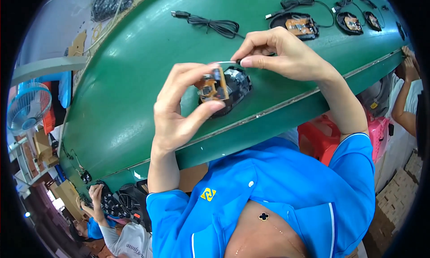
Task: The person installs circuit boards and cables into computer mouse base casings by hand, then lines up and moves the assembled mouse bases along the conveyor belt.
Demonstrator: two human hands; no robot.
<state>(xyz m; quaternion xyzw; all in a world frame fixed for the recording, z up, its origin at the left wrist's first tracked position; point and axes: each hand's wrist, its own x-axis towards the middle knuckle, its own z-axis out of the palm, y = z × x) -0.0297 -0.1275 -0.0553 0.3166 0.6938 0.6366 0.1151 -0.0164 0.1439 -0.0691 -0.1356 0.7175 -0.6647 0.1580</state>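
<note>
My left hand [181, 103] grips a small orange-brown circuit board [214, 88] between thumb and fingers, holding it tilted up over a black mouse shell [239, 83]. The shell lies on the green table near its front edge. Thumb and fingers of my right hand [273, 56] pinch the black end of a cable [238, 61], just above the shell's far side. Thin pale wires [224, 62] stretch from that end toward the board. Beyond, a bundled black cable with a plug [215, 25] rests on the table, its tail running toward my right hand.
Farther right along the green table [121, 105] lie several opened mouse shells with boards and coiled cables, the nearest being a black shell [302, 26]. Other people sit at both sides. A blue fan [29, 106] stands at left, and a red stool [319, 134] sits under the table edge.
</note>
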